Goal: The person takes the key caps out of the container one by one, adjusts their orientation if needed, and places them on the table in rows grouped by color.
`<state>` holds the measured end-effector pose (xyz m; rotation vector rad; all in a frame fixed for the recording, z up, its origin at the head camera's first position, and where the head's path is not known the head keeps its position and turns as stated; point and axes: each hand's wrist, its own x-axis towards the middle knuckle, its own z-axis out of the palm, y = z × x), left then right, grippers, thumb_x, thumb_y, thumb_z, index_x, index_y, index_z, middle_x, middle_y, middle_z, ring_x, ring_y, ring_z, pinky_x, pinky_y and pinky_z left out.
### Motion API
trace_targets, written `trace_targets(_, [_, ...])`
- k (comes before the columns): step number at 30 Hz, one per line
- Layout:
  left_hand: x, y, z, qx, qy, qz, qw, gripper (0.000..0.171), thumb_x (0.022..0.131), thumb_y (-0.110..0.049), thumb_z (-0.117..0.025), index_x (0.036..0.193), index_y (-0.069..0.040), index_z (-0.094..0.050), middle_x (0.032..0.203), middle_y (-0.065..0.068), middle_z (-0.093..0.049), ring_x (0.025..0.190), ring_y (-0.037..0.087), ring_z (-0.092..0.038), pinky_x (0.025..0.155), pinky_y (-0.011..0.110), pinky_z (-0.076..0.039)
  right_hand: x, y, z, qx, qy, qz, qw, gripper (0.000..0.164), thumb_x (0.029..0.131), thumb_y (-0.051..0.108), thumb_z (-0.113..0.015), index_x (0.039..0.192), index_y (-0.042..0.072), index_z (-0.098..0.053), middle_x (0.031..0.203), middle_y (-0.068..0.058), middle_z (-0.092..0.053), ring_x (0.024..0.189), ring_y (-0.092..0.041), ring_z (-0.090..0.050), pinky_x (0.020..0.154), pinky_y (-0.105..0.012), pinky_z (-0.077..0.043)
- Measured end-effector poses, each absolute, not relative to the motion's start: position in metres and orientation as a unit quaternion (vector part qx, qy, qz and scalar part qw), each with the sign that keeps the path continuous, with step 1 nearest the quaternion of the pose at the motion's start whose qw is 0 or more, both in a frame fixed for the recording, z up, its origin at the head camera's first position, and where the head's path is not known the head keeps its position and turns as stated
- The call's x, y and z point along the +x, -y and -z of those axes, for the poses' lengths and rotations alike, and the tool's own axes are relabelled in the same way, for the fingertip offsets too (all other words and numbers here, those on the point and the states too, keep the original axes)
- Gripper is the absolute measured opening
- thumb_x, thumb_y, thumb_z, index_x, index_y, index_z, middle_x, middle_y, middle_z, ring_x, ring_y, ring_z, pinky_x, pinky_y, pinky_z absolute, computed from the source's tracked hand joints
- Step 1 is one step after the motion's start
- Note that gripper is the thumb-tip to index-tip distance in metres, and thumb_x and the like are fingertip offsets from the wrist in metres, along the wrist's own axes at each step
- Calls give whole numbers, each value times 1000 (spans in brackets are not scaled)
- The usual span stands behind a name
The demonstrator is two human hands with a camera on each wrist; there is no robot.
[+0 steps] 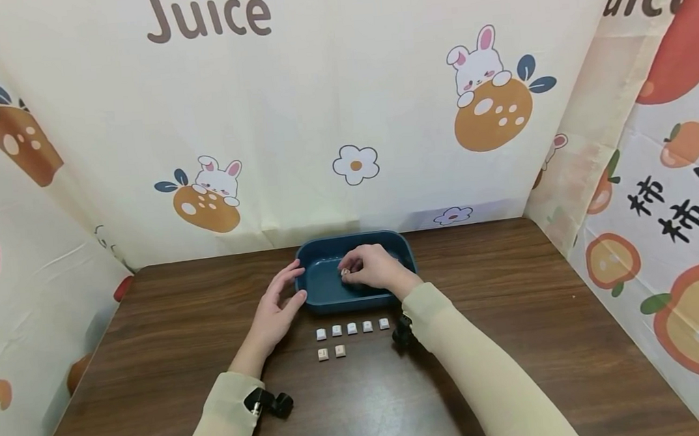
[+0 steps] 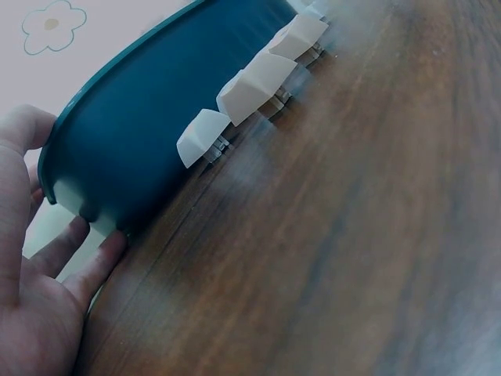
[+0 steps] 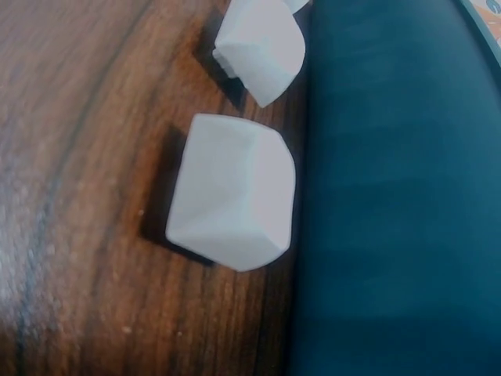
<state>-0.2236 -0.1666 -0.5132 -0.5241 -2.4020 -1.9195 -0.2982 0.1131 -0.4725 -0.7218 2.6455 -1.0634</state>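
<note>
A dark teal tray (image 1: 326, 307) stands near the table's back edge. My left hand (image 1: 273, 314) holds its left end, thumb at the front corner and fingers along the side; the left wrist view shows the fingers against the tray wall (image 2: 133, 125). Inside the tray, my right hand (image 1: 373, 268) pinches a small pale keycap (image 1: 345, 272), partly hidden by the fingers. In front of the tray several white keycaps (image 1: 351, 329) form a row, with two more keycaps (image 1: 340, 351) below its left part. A white keycap (image 3: 231, 192) shows close up in the right wrist view.
The brown wood-grain table (image 1: 519, 341) extends to both sides and toward the front. A printed curtain (image 1: 291, 99) hangs behind and beside it. Black wrist cameras (image 1: 276, 403) sit at both cuffs. The tray's far right inside is hidden by the right hand.
</note>
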Motion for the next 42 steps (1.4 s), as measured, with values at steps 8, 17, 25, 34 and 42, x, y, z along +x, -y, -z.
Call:
trace_targets(8, [-223,167,514,-163,776,610,9,46,111,-17,-66,155,-8,-57,175,1,-39,157,37,-40,122,63,-41,-296,-115,472,-230,-888,387,93,16,98,12,-84,113,13,-80,102,1,-77,92,-12,-72,87,-33,-63])
trace_targets(17, [-223,167,513,-157,776,611,7,46,111,-16,-66,155,-7,-57,175,0,-39,156,37,-41,122,64,-41,-294,-116,471,-222,-879,415,76,18,96,9,-85,110,12,-75,101,0,-74,92,-13,-72,87,-35,-63])
trace_targets(25, [-224,167,515,-162,775,611,11,46,111,-15,-66,155,-6,-57,174,0,-40,156,36,-41,122,63,-41,-295,-116,472,-226,-886,399,69,25,99,12,-83,123,8,-78,107,-2,-76,96,-15,-73,90,-37,-63])
trace_targets(34, [-224,167,515,-168,772,613,15,45,111,-15,-66,155,-6,-57,174,1,-40,156,36,-42,122,63,-41,-295,-117,471,-233,-889,392,53,20,99,12,-82,119,9,-81,113,-5,-76,102,-19,-74,94,-39,-63])
trace_targets(42, [-224,167,517,-170,770,615,15,45,111,-14,-66,155,-5,-57,174,1,-40,156,36,-42,122,62,-41,-294,-117,473,-228,-886,399,52,18,100,12,-81,118,9,-81,109,-3,-78,101,-18,-74,93,-40,-63])
